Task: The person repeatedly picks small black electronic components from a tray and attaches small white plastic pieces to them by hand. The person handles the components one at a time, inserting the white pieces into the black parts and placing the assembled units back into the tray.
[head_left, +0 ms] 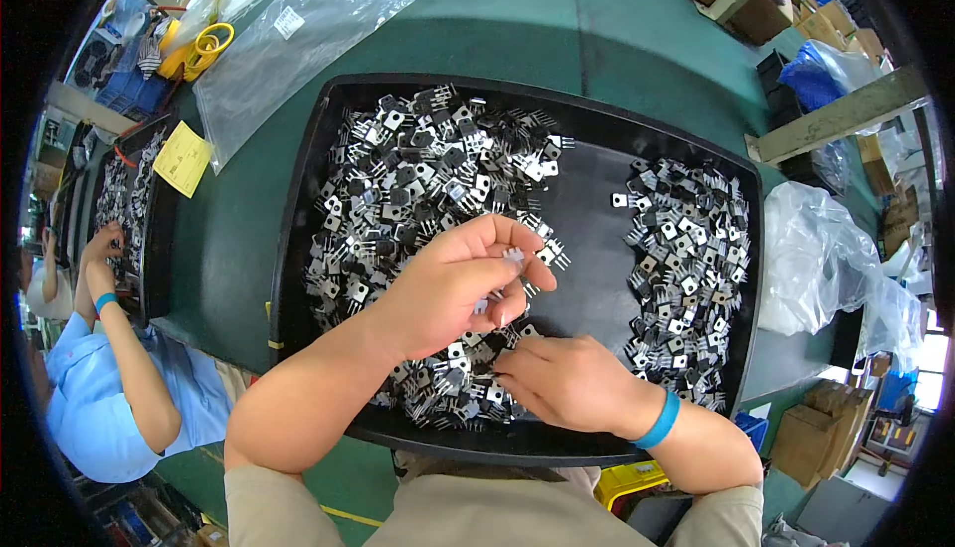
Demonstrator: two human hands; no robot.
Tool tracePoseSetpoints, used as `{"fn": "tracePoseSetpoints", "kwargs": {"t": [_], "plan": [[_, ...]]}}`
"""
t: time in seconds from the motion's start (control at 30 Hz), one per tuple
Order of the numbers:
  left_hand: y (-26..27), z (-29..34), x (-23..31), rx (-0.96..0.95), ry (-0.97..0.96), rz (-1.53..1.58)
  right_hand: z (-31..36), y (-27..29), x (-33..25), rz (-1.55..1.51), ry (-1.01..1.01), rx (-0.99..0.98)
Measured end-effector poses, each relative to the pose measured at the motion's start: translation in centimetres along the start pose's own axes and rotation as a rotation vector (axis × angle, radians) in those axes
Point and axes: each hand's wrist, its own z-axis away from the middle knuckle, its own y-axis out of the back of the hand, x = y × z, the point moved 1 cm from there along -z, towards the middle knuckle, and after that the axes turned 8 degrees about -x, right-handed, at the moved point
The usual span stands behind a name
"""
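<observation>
A shallow black tray [587,298] holds two heaps of small black-and-silver transistors with metal legs. The larger heap [398,179] fills the left side; a smaller heap [686,278] lies along the right. Above the larger heap my left hand [438,288] is closed with curled fingers, a small pale grey piece [513,256] showing between thumb and forefinger. More pale bits show under its lower fingers. My right hand [572,383] is lower, at the near edge of that heap, its fingers pinched together among the transistors. Whatever its fingertips grip is hidden.
The tray rests on a green table [497,10]. A clear plastic bag [308,40] lies at the back left, near a yellow paper tag [182,159]. At the left, a co-worker in a blue shirt [129,398] handles parts in another tray. Plastic bags [816,259] bulge at the right.
</observation>
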Motion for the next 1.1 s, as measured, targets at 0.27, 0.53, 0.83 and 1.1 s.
{"fn": "tracePoseSetpoints", "kwargs": {"t": [0.27,0.53,0.83,1.1], "plan": [[-0.5,0.2,-0.1,-0.021,0.032,-0.213,1.4,3.4,-0.1,-0.369,-0.186,0.396],[-0.1,0.2,-0.8,0.114,0.119,-0.116,1.9,3.6,0.5,-0.571,-0.368,0.548],[-0.1,0.2,-0.8,0.029,0.153,-0.024,1.8,3.2,0.3,-0.602,-0.398,0.512],[-0.2,0.3,-0.8,0.001,0.173,-0.045,1.6,3.1,0.1,-0.682,-0.410,0.530]]}}
